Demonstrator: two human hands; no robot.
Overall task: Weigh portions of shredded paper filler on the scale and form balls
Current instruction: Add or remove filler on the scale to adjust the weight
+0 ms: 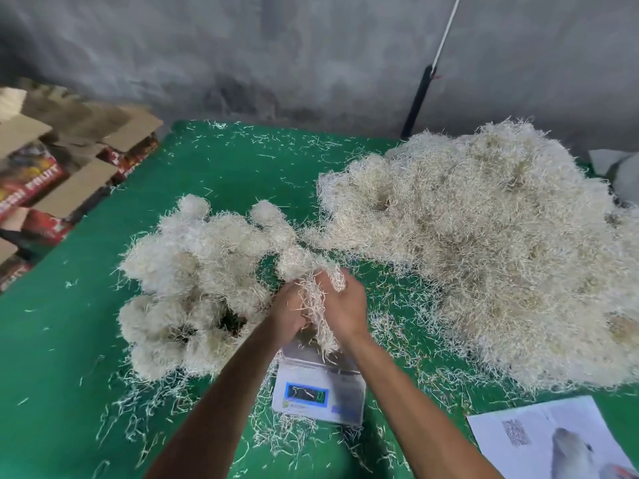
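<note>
The scale (320,388) stands on the green table (69,340) and serves here as the landmark. Directly above its platform, both hands hold one portion of shredded paper (320,299) between them. The left hand (288,314) has its fingers curled around the left side of this portion, and the right hand (344,305) has its fingers curled around the right side. Loose strands hang from the portion down toward the platform; it seems that they touch it, but the view is not clear there.

To the left of the scale and a little behind it lies a group of finished balls (193,281), close together. To the right of the scale and behind it rises the big heap of loose filler (484,250). A printed sheet (539,440) lies to the right of the scale, at the near edge. Cardboard boxes (52,178) stand far left of the scale, beyond the table edge.
</note>
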